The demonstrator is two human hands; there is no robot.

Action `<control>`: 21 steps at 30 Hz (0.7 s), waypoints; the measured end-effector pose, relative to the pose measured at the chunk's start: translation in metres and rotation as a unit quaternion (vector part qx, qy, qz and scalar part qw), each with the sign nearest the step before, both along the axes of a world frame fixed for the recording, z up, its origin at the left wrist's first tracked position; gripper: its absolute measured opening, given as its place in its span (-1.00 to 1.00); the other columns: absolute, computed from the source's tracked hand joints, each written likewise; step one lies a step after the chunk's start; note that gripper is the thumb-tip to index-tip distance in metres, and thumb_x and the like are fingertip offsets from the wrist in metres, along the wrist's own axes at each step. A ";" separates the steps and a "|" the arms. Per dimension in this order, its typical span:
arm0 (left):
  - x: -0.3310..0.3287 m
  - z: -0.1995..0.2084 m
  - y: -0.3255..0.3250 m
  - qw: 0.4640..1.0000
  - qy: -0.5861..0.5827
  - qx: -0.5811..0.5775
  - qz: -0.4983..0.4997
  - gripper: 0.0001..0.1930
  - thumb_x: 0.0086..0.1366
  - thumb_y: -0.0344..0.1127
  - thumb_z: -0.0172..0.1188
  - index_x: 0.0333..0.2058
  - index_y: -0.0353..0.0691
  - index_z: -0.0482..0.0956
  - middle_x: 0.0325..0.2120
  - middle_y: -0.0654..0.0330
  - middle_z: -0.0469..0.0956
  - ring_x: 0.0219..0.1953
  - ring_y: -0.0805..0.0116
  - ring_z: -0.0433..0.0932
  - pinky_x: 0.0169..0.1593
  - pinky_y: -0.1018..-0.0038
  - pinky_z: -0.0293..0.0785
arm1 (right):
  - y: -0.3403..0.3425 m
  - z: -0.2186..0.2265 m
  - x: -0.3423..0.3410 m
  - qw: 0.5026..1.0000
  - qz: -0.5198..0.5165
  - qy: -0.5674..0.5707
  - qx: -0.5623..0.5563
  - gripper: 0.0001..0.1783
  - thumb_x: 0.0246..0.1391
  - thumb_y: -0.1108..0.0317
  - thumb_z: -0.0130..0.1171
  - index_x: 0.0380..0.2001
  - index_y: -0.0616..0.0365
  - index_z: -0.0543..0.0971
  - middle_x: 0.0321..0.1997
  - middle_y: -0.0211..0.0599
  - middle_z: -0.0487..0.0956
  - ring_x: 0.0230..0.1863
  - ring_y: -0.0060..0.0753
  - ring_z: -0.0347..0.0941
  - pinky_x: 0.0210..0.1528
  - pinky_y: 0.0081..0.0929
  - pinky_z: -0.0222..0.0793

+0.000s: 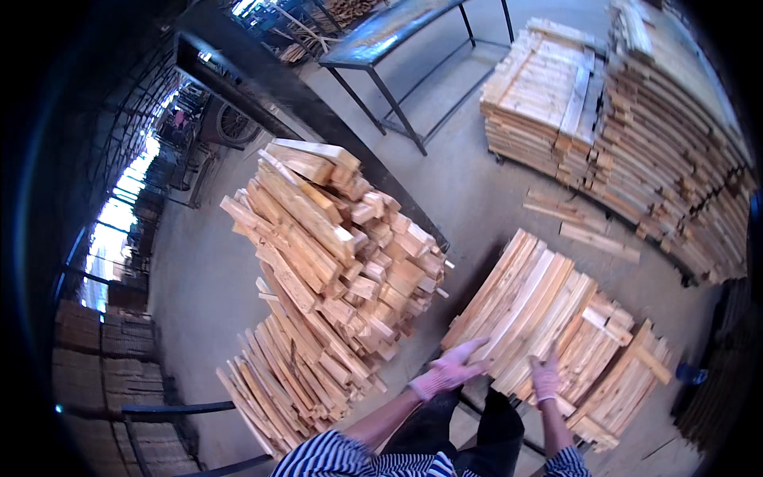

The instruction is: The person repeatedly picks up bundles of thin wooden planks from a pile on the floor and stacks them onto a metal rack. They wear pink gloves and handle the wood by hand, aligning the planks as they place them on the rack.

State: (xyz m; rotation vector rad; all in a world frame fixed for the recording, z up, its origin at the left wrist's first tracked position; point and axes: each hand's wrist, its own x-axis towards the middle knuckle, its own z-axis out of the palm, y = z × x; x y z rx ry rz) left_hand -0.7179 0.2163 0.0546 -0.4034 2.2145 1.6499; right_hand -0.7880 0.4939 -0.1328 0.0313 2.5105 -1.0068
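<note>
Just the head view to go on here. The boards (524, 294) sit on the person's right side of the picture, laid side by side as a slatted bundle, with a few crosspieces (612, 326) lying over the right-hand part. Both gloved hands are down at the near edge of that bundle.

My read on the step: this looks like handling or lining up the boards from their near ends, with no lift under way that I can make out. For the next move, I'd say each hand needs a proper hold on the board ends, and ideally both pull evenly, because loose slats like these could easily slide out of line.

Now the fingers. The left hand (449, 370) is at the near left corner, fingers spread pretty wide, thumb well apart, nothing clamped between them. It's touching or just beside the board ends, honestly can't tell which. The right hand (545, 377) is further along the same edge, fingers pointing away from the body over the wood, thumb and finger making a narrower V. It seems to rest on the boards, but whether it's pinching one I can't tell, too blurry.

Over to the left there's a big messy heap of cut timber (318, 230), near the bundle but apart from it, and neither hand is on it.
</note>
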 end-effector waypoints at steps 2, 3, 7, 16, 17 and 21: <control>0.038 0.058 -0.035 0.994 0.067 -0.038 0.074 -0.28 0.33 -0.18 0.38 0.39 -0.25 0.32 0.37 -0.01 0.35 0.39 0.16 0.34 0.42 0.29 0.29 | -0.077 0.096 -0.006 0.989 0.025 -0.087 -0.118 0.05 0.22 -0.01 0.26 0.57 0.13 -0.05 0.48 0.25 0.27 0.45 0.21 0.28 0.43 -0.17 0.22; 0.046 0.089 -0.053 0.987 0.109 -0.038 0.108 -0.30 0.34 -0.22 0.38 0.37 -0.25 0.34 0.35 0.00 0.38 0.36 0.17 0.37 0.41 0.28 0.31 | -0.110 0.126 -0.013 0.984 0.030 -0.093 -0.150 0.03 0.23 -0.04 0.23 0.56 0.16 -0.02 0.47 0.27 0.28 0.43 0.17 0.32 0.41 -0.19 0.23; 0.037 0.199 -0.127 0.907 0.272 -0.038 0.320 -0.33 0.38 -0.23 0.32 0.37 -0.31 0.32 0.32 -0.04 0.40 0.36 0.16 0.38 0.40 0.27 0.32 | -0.224 0.219 -0.069 0.956 0.081 -0.071 -0.273 0.00 0.25 -0.14 0.16 0.52 0.24 0.07 0.45 0.24 0.32 0.31 0.06 0.45 0.33 -0.22 0.30; -0.072 0.212 -0.309 0.772 0.221 -0.274 0.529 -0.09 0.36 0.19 0.23 0.40 -0.43 0.19 0.37 -0.30 0.25 0.44 -0.17 0.18 0.48 0.16 0.09 | -0.457 0.388 -0.167 0.868 0.129 -0.177 -0.447 -0.11 0.19 -0.37 0.20 0.35 0.07 0.42 0.20 -0.26 0.56 0.07 -0.30 0.51 0.04 -0.28 0.48; -0.091 0.212 -0.325 0.830 0.123 -0.250 0.484 0.07 0.26 0.42 0.17 0.41 -0.42 0.15 0.40 -0.37 0.14 0.46 -0.31 0.07 0.50 0.04 0.00 | -0.467 0.388 -0.182 0.858 0.137 -0.212 -0.447 -0.11 0.17 -0.39 0.22 0.31 0.06 0.46 0.22 -0.26 0.55 0.09 -0.30 0.51 0.06 -0.26 0.46; -0.119 0.194 -0.322 0.793 0.000 -0.344 0.503 0.13 0.25 0.57 -0.02 0.41 -0.42 0.16 0.44 -0.41 0.00 0.47 -0.46 -0.07 0.50 -0.12 -0.11 | -0.488 0.392 -0.177 0.876 0.193 -0.174 -0.406 -0.26 0.20 -0.33 0.24 0.02 0.19 0.67 -0.06 -0.29 0.68 -0.15 -0.35 0.58 -0.08 -0.32 0.48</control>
